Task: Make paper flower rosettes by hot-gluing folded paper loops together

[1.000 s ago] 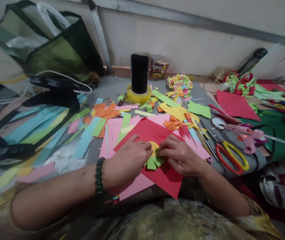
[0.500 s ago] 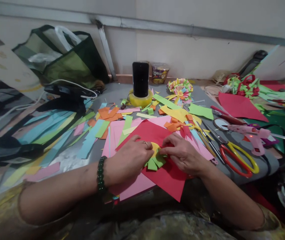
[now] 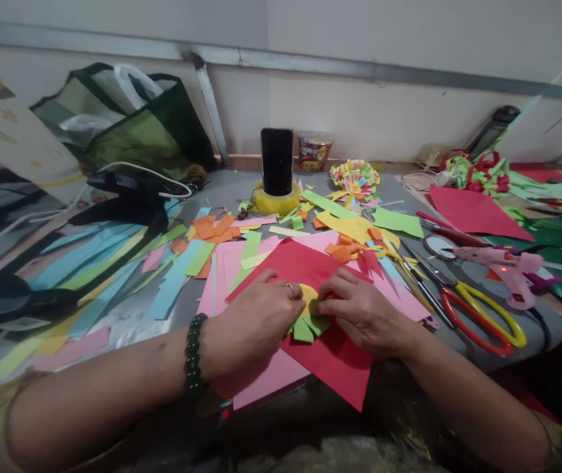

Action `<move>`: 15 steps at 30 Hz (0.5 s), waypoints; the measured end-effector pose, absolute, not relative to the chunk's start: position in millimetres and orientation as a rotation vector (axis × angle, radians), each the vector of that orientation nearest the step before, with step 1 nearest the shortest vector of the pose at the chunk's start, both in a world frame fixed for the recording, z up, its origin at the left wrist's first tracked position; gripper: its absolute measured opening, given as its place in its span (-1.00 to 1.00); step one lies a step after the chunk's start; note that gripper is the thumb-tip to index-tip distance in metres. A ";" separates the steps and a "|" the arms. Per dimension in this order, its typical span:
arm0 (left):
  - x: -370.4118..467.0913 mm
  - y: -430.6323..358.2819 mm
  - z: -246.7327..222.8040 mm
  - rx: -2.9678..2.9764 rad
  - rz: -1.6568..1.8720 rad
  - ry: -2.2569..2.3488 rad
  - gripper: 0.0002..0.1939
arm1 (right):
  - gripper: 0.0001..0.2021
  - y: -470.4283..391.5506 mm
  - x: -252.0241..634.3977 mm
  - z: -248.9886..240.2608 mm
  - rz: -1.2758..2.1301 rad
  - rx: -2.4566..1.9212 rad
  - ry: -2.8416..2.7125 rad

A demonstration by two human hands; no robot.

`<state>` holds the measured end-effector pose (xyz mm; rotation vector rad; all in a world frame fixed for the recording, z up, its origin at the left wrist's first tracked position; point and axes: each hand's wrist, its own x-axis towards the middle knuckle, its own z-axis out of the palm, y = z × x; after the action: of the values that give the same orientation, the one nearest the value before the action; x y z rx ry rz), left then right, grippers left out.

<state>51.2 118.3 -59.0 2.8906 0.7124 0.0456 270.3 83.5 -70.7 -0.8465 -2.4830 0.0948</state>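
A red paper sheet [image 3: 347,364] lies turned at an angle over pink paper [image 3: 265,378] in front of me. On it sits a yellow paper circle [image 3: 306,297] with a green paper fringe [image 3: 303,330] spreading from its lower side. My left hand [image 3: 251,325], wearing a ring and a dark bead bracelet, is closed, its curled fingertips at the circle's left edge. From the other side, my right hand [image 3: 367,314] pinches the green fringe between thumb and fingers. My fingers hide the sides of the paper piece.
Scissors [image 3: 475,322] with red and yellow handles and a pink glue gun [image 3: 502,263] lie on the right. A phone [image 3: 277,161] stands behind a yellow tape roll [image 3: 277,199]. Coloured paper strips [image 3: 88,253] spread leftward, near a black headband-like device [image 3: 19,305].
My right fingers have drawn in closer on the green fringe and curled more. My left hand stays at the yellow circle. The whole view has shifted slightly.
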 end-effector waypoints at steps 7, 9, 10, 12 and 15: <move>42.7 134.2 -52.0 2.544 0.226 0.790 -0.63 | -0.79 82.8 275.0 -70.4 0.278 -1.109 -2.318; 35.6 144.7 -50.8 2.336 0.411 0.869 -0.54 | -0.87 82.6 274.9 -70.2 0.306 -1.145 -2.321; 31.9 149.7 -50.5 2.271 0.491 0.909 -0.53 | -0.90 82.6 274.7 -70.1 0.315 -1.143 -2.325; 25.1 156.5 -50.3 2.224 0.614 0.994 -0.56 | -0.93 82.3 274.0 -70.1 0.319 -1.135 -2.328; 20.0 154.1 -51.5 2.260 0.722 1.028 -0.62 | -0.93 81.2 273.3 -70.6 0.326 -1.139 -2.310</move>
<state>20.0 154.1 -51.5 2.2602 1.0281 0.7225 273.3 81.2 -70.6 -1.1391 -2.3105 0.3256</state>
